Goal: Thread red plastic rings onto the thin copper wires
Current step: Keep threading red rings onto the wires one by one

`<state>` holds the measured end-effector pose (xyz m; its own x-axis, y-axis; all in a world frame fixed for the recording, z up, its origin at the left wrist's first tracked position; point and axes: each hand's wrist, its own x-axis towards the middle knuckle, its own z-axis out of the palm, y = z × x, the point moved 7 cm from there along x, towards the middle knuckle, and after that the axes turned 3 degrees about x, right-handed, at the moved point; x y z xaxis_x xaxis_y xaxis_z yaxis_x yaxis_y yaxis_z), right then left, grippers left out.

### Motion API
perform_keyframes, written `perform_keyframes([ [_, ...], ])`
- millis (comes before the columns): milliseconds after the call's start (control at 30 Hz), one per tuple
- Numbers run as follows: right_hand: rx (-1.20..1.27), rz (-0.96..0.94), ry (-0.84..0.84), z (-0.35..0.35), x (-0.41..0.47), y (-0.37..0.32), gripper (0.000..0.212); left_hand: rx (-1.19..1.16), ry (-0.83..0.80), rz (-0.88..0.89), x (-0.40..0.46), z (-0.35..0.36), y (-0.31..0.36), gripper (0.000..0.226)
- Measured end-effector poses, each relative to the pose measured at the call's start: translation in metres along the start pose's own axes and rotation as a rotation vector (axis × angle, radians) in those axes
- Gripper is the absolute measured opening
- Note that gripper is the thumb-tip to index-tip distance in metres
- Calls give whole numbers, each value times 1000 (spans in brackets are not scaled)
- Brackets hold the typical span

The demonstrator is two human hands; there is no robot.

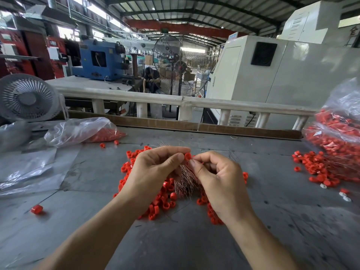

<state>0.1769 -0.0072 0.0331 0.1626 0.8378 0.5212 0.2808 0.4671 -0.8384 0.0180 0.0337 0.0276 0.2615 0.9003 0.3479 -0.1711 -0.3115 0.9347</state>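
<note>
Because the copper wires (185, 180) are so fine and bunched, the strand being fed could bend, miss the bore, or drag neighbours along, and the red ring (188, 156) could slip into the loose pile of rings (163, 199) beneath. The left hand (155, 168) pinches that ring at its fingertips and seems to hold the bundle below; the right hand (218, 176), just beside, pinches what looks like a single strand, its fingertips nearly touching the ring.

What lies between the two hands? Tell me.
In the head view, a red ring pinched by the left hand, with the copper wire bundle below it, beside the right hand.
</note>
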Motion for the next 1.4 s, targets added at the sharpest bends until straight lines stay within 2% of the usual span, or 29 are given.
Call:
perform_keyframes([
  [567, -23, -12, -13, 1, -1, -3, 7, -9, 22, -34, 0, -2, 3, 18],
  [900, 28, -39, -41, 1, -1, -12, 14, -237, -31, -138, 1, 0, -3, 24],
  [1167, 47, -57, -73, 2, -1, -17, 13, -321, -112, -219, 1, 3, -5, 32],
  [1400, 103, 42, -82, 4, -1, -6, 19, -343, -102, -171, -1, 4, 0, 31],
])
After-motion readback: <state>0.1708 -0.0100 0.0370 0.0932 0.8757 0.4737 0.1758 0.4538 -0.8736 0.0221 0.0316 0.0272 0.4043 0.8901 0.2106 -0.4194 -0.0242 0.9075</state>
